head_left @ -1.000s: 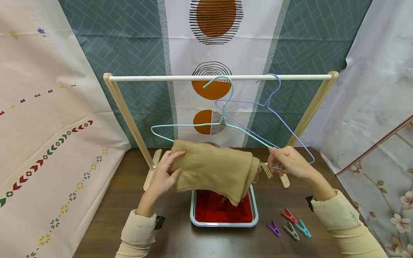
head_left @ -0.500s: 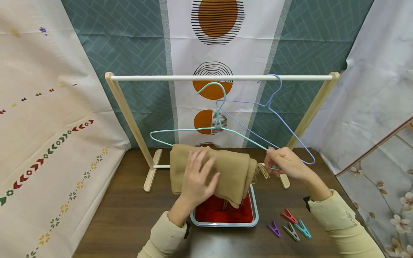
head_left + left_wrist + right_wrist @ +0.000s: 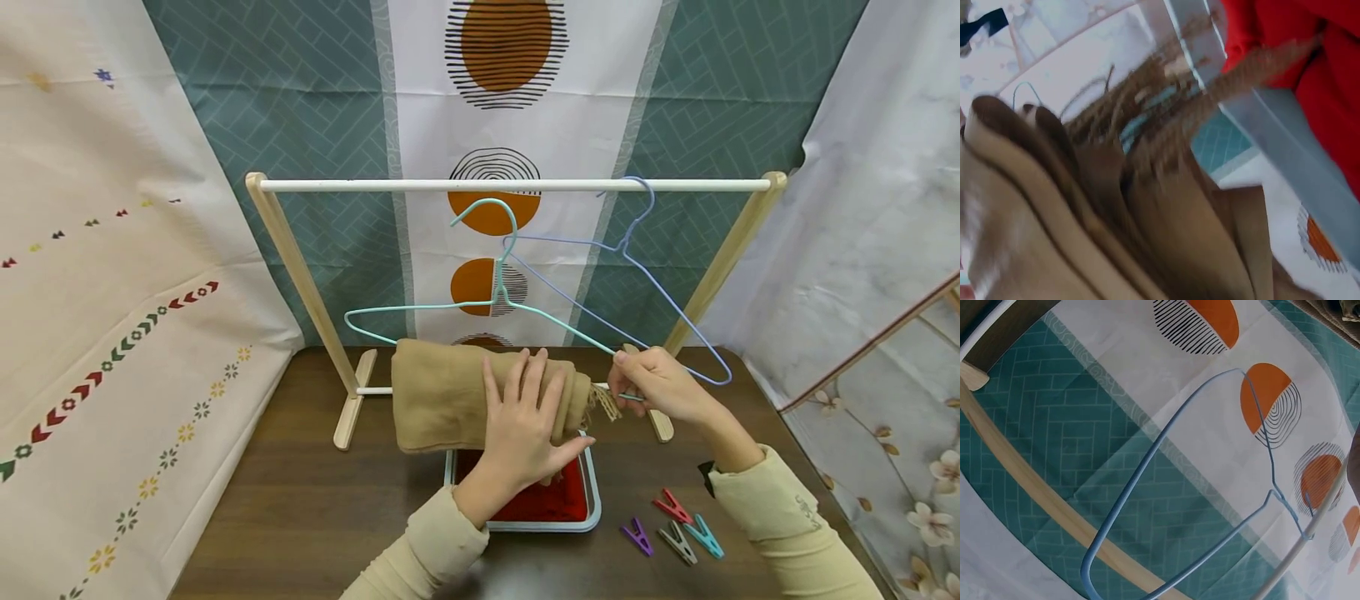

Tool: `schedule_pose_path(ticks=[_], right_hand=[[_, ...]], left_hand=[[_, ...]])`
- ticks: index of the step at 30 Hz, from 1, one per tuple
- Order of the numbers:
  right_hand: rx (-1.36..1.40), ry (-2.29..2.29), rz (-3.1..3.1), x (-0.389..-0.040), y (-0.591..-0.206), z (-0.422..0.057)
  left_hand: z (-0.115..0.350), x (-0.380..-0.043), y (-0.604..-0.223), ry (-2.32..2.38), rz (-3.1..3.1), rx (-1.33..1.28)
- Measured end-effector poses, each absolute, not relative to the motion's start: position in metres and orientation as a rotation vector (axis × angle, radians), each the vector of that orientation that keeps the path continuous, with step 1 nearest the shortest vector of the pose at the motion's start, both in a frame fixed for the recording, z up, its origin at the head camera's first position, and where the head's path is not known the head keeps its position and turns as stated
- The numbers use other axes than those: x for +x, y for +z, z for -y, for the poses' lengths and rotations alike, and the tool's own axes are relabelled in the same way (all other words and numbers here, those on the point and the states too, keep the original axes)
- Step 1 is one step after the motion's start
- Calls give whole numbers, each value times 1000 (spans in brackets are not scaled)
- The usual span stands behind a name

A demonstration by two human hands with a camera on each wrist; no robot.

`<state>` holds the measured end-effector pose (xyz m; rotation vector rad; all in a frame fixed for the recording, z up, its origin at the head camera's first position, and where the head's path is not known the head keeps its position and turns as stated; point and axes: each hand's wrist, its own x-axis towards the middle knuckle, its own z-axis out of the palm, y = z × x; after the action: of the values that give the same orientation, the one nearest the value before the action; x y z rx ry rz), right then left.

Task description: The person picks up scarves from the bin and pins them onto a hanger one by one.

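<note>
A mint-green hanger hangs in the air in front of the rack. Its right corner is pinched between the thumb and fingers of my right hand. Folded over the hanger's lower bar is a tan scarf, with fringe showing at its right end. My left hand lies on the right part of the scarf, fingers spread and nearly straight. The left wrist view shows the scarf's layered folds and its fringe close up. The lower bar is mostly hidden by the cloth.
A wooden rack with a white rail stands behind, with a blue hanger hooked on its right side. Below the scarf sits a tray holding red cloth. Several clothespins lie at the right on the dark table.
My left hand has left the scarf's left end and moved right onto its right part. The mint-green hanger and scarf have sunk a little and shifted left; my right hand keeps its pinch.
</note>
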<state>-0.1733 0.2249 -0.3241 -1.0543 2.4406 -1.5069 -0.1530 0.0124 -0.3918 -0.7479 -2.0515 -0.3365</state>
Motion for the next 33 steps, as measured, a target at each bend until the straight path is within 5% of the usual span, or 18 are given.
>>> schedule_pose_path(ticks=[20, 33], right_hand=[[-974, -1451, -2529, -176, -333, -215], [-926, -1487, -2521, -177, -332, -216]], left_hand=[[-15, -168, -372, -435, 1717, -656], [5, -152, -405, -374, 1914, -948]])
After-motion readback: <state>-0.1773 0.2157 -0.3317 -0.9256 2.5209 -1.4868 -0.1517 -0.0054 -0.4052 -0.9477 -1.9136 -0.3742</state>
